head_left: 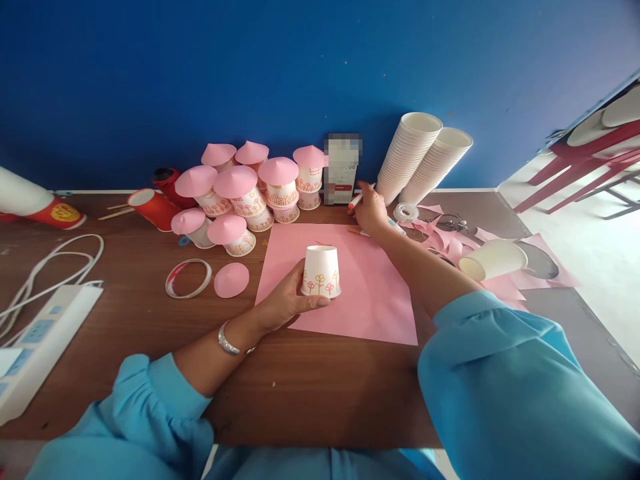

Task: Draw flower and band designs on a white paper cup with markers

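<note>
blue sleeves flank the desk; the left hand cradles an upside-down paper cup over the pink sheet. it should be light and easily dented, best gripped gently by the rim. the right hand pinches a marker near tall cup stacks, cups nested inside cups.
</note>
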A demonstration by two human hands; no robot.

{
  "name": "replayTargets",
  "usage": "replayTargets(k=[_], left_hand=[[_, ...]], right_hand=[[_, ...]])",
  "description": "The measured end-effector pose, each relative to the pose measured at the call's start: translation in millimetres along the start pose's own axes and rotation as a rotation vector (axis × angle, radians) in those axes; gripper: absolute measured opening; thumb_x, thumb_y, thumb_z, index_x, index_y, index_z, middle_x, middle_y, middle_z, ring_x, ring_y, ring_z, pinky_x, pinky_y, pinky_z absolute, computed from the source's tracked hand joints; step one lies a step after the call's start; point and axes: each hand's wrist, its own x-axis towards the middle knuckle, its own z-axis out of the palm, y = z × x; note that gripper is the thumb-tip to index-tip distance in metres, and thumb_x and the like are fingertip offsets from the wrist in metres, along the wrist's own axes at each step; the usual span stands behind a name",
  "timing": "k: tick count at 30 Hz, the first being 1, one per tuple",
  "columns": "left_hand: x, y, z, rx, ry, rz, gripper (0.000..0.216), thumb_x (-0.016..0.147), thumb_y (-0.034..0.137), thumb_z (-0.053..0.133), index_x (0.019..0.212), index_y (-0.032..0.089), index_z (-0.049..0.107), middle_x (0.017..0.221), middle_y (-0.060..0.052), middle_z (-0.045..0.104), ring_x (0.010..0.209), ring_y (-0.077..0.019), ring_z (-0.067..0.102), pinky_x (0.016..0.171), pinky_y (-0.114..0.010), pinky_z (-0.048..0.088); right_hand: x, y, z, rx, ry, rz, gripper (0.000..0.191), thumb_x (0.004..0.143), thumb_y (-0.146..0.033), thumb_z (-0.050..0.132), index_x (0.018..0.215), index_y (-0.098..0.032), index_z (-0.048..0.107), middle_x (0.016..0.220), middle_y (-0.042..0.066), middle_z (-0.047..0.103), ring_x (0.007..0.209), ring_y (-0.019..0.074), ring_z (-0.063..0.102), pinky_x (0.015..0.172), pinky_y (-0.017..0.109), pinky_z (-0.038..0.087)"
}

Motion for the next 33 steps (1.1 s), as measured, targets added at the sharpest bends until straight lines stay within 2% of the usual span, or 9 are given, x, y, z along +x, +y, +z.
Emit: replayTargets(k=[7,21,25,33], left_hand=[[1,-4,-3,0.027,-0.005,0.01,0.079,0.068,0.038,0.1,0.135,0.025,0.059,0.12,-0.007,0.068,0.11,-0.0268,0.067,0.105,-0.05,0.052],[2,-8,-7,0.034,-0.019,0.046,0.078,0.069,0.035,0.099,0.138,0.026,0.062,0.123,-0.009,0.072,0.112,-0.028,0.069,0.103,-0.046,0.053],[2,-9,-8,0.044,-0.018,0.044,0.079,0.069,0.037,0.099,0.138,0.026,0.062,0.122,-0.009,0.071,0.111,-0.0274,0.069,0.102,-0.045,0.053],[2,-6,-7,0.045,-0.023,0.031,0.078,0.068,0.038,0.1,0.135,0.026,0.062,0.12,-0.008,0.07,0.109,-0.0267,0.068,0.101,-0.045,0.053]], right_hand=[[4,-4,-1,0.054,-0.013,0.056,0.046,0.096,-0.024,0.061,0.142,-0.019,0.067,0.077,0.001,0.078,0.078,0.0233,0.08,0.078,0.034,0.064],[3,-3,-3,0.104,0.005,0.083,0.033,0.093,-0.025,0.068,0.126,-0.021,0.074,0.071,0.0,0.074,0.069,0.0222,0.078,0.067,0.032,0.065],[5,2,-4,0.094,0.001,0.068,0.035,0.093,-0.028,0.071,0.128,-0.021,0.073,0.075,0.001,0.075,0.067,0.0214,0.077,0.065,0.031,0.065],[6,10,-5,0.046,-0.008,-0.029,0.046,0.094,-0.037,0.072,0.136,-0.018,0.068,0.091,0.005,0.078,0.079,0.0226,0.078,0.072,0.032,0.065]])
